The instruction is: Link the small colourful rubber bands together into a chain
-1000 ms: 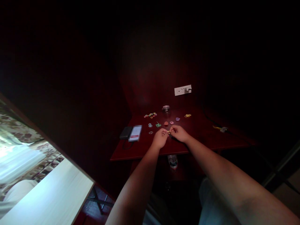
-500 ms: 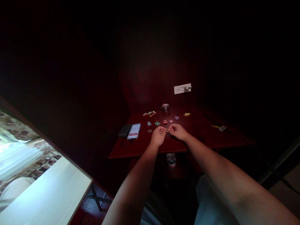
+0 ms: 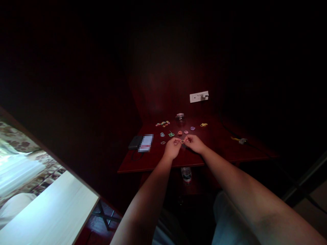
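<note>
My left hand [image 3: 173, 147] and my right hand [image 3: 194, 143] meet over the front of the dark red table [image 3: 150, 162]. Between their pinched fingertips is a small hair tie [image 3: 182, 141], its colour hard to make out. Beyond the hands lie small groups of hair ties: blue ones [image 3: 162, 134], green ones [image 3: 171, 134], orange ones [image 3: 180, 133], pink ones [image 3: 186, 132], purple ones [image 3: 192, 128] and yellow ones [image 3: 203, 125]. A single hair tie [image 3: 163, 143] rests left of my left hand. Farther back is a mixed-colour cluster [image 3: 163, 123].
A clear jar [image 3: 180, 117] stands at the back, below a wall socket [image 3: 199, 97] with a plug. On the left are a black object [image 3: 135, 142] and a blurred phone-like screen [image 3: 145, 143]. A cable connector [image 3: 242, 141] lies right. A plastic bottle [image 3: 186, 174] stands below the tabletop.
Both hands stay in nearly the same place, still pinching the small hair tie, which now shows a little more as a loop. The view has shifted very slightly.
</note>
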Demonstrator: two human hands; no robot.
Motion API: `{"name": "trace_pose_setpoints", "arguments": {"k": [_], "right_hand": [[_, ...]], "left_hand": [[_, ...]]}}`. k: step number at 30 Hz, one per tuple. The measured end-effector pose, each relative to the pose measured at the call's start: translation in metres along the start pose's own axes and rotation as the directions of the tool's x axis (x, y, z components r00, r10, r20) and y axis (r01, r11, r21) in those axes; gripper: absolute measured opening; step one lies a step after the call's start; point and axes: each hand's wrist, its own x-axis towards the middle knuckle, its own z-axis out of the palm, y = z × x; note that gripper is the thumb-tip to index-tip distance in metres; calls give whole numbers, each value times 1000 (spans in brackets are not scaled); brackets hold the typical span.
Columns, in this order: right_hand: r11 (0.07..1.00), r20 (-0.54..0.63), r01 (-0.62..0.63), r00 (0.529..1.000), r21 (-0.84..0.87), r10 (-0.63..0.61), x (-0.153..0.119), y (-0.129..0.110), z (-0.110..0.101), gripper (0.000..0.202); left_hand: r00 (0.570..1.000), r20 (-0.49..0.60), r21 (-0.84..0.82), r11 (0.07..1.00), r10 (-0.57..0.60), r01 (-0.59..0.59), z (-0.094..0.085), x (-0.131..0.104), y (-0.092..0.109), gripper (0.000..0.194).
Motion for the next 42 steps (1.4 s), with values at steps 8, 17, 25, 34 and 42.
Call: {"name": "trace_pose_setpoints", "arguments": {"k": [8, 17, 25, 34, 42], "right_hand": [[1000, -8, 7, 1000, -14, -7, -1, -3, 0, 22], [1000, 10, 12, 1000, 1, -12, 0, 3, 0, 18], [1000, 1, 4, 1000, 22, -4, 1, 2, 0, 18], [999, -6, 50, 999, -4, -50, -1, 1, 0, 8], [999, -39, 18, 999, 31, -17, -1, 0, -2, 8]], "left_hand": [[1000, 23, 57, 998, 7, -8, 1, 0, -4, 15], [999, 41, 2, 1000, -16, 16, 0, -1, 1, 13], [1000, 31, 18, 1000, -5, 4, 0, -3, 3, 15], [1000, 5, 26, 1000, 0, 0, 0, -2, -1, 14], [1000, 2, 58, 998, 0, 0, 0, -3, 3, 8]]}}
